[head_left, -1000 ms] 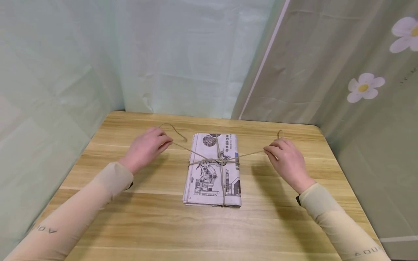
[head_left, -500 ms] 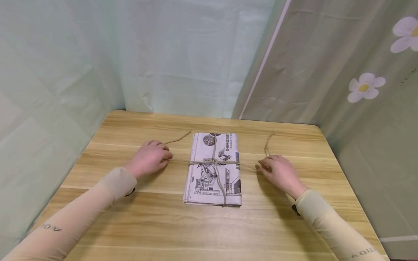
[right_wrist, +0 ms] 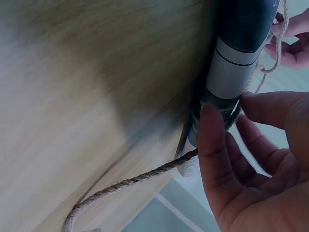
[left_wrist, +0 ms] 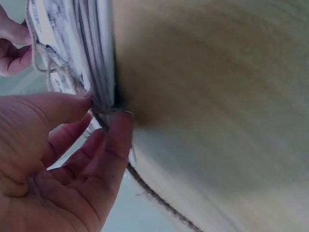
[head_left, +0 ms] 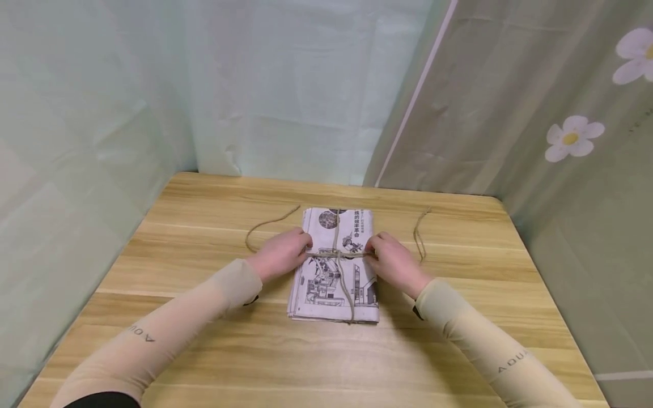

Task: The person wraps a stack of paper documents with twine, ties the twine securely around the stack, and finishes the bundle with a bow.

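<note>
I watched both hands come in from wide out on either side. A second earlier they were well apart from the newspaper bundle [head_left: 322, 275], with the cord [head_left: 338, 254] stretched out to each; half a second later they were lower, near the bench [head_left: 326, 362]. Now the left hand [head_left: 282, 253] and the right hand [head_left: 394, 262] were at its opposite edges. I read that as a shift from pulling on the ends to handling the crosswise strand close against the paper.

On the wrist views I saw thumb and forefinger brought narrow on the cord at each edge; I could not tell how much paper was caught with it. The left tail [head_left: 267, 221] curved loosely beyond the left hand, and the right tail [head_left: 415, 232] bent beside the right one.

The bundle sat mid-bench, flat, between the hands, hardly moved. I could make out folded sheets, layered on the left side, with a dark, rounded fold on the right. Large vertical characters, a round picture and machine drawings covered its top. The lengthwise strand bowed toward the near edge, and a small loop [left_wrist: 36, 62] stood off the crossing, so I judged the tie slack there.
</note>
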A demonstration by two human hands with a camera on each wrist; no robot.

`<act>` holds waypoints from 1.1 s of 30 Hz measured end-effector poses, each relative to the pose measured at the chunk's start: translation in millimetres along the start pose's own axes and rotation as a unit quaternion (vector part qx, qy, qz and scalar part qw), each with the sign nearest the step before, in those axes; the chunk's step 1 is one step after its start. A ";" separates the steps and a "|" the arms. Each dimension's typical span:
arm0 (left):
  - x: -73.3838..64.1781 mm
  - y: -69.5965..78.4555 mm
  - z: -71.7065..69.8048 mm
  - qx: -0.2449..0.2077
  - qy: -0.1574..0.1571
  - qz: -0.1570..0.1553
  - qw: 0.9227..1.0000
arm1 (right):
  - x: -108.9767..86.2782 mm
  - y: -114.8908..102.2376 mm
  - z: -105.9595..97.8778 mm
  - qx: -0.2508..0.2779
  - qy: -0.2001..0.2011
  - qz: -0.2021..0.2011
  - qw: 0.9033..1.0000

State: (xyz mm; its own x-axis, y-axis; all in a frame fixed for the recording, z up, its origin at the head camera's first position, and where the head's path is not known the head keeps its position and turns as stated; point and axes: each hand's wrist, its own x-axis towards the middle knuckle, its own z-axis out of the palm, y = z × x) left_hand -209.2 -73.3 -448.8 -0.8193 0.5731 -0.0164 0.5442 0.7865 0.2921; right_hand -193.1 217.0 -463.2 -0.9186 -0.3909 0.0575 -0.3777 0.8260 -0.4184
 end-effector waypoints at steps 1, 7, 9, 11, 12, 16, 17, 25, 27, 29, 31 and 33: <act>0.7 -0.4 1.7 -0.002 -0.002 -0.007 1.000 | 1.1 -0.9 0.5 0.005 -0.005 0.011 1.000; 0.8 -4.7 3.5 -0.015 -0.006 -0.014 1.000 | 2.7 -2.2 0.6 -0.004 -0.008 0.025 1.000; 0.0 -6.3 2.0 -0.016 -0.002 -0.004 1.000 | 2.0 -1.8 0.6 -0.013 -0.001 0.014 1.000; -1.0 -7.8 0.6 -0.013 0.006 0.008 1.000 | 0.8 -0.9 1.1 -0.024 0.006 0.003 1.000; -1.2 -8.7 -0.1 -0.013 0.011 0.015 1.000 | 0.0 -0.4 1.5 -0.029 0.009 -0.002 1.000; -3.2 -12.0 -1.4 -0.014 0.021 0.025 0.999 | -3.2 3.0 4.2 -0.046 0.023 -0.011 0.999; -3.6 -12.7 -1.4 -0.016 0.021 0.025 0.999 | -3.8 4.0 4.9 -0.047 0.025 -0.012 0.998; -6.0 -18.8 0.2 -0.029 0.004 0.009 1.000 | -8.6 11.4 5.1 -0.029 0.030 0.005 0.999; -6.1 -21.2 0.7 -0.035 -0.002 0.000 0.999 | -10.1 13.3 4.5 -0.026 0.023 0.012 0.999; -6.2 -23.9 1.0 -0.043 -0.007 -0.003 0.999 | -11.3 15.4 4.4 -0.025 0.017 0.012 0.999; -6.8 -26.3 0.8 -0.053 -0.012 -0.003 0.999 | -12.6 17.3 3.9 -0.022 0.016 0.009 1.000; -7.8 -28.5 0.6 -0.062 -0.012 0.001 0.998 | -13.9 19.1 3.2 -0.019 0.020 0.002 1.000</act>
State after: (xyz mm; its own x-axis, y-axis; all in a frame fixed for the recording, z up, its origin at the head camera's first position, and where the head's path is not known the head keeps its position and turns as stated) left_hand -218.2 -100.1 -457.5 -0.8131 0.5810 -0.0373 0.5184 0.7516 0.4078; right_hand -187.1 236.9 -474.8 -0.9236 -0.3718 0.0933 -0.3779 0.8425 -0.3840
